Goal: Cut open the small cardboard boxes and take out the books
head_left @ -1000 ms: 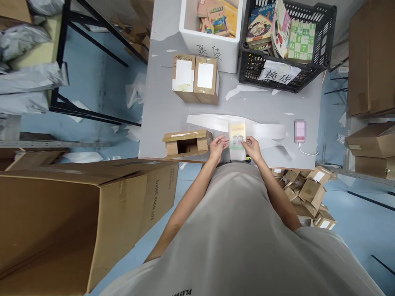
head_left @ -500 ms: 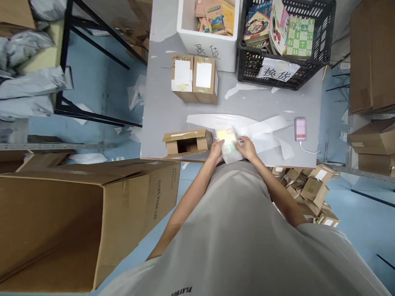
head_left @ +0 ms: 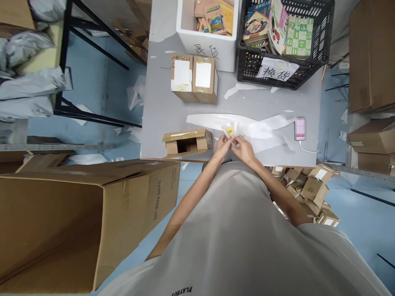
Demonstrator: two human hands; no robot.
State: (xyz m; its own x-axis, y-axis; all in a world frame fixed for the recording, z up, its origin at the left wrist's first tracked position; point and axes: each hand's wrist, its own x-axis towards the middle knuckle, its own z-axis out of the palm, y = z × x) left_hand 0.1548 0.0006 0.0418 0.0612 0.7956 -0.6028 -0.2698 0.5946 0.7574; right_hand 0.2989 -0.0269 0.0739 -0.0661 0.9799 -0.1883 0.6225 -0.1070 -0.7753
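Observation:
At the table's near edge my left hand (head_left: pixel 223 146) and my right hand (head_left: pixel 243 149) meet, both with fingers closed on a small package (head_left: pixel 230 130) in translucent plastic wrap. A yellow patch with dark marks shows through the wrap. My fingertips pinch its near side, and my hands hide its lower part. Just left of my left hand, an opened cardboard box (head_left: pixel 202 143) lies on its side with a dark gap facing me. White wrapping sheets (head_left: pixel 262 127) spread across the table beyond and to the right of my hands.
Two labelled cardboard boxes (head_left: pixel 205 91) stand beyond. A white foam bin (head_left: pixel 226 49) and a black crate (head_left: pixel 296 80) hold books. At right lies a phone (head_left: pixel 300 128) with a cable. A large open carton (head_left: pixel 132 201) stands left; small boxes (head_left: pixel 314 193) pile on the floor at right.
The package has turned so that a smaller yellow face shows instead of its broad yellow-green face. My hands have drawn closer together, the right one moving left.

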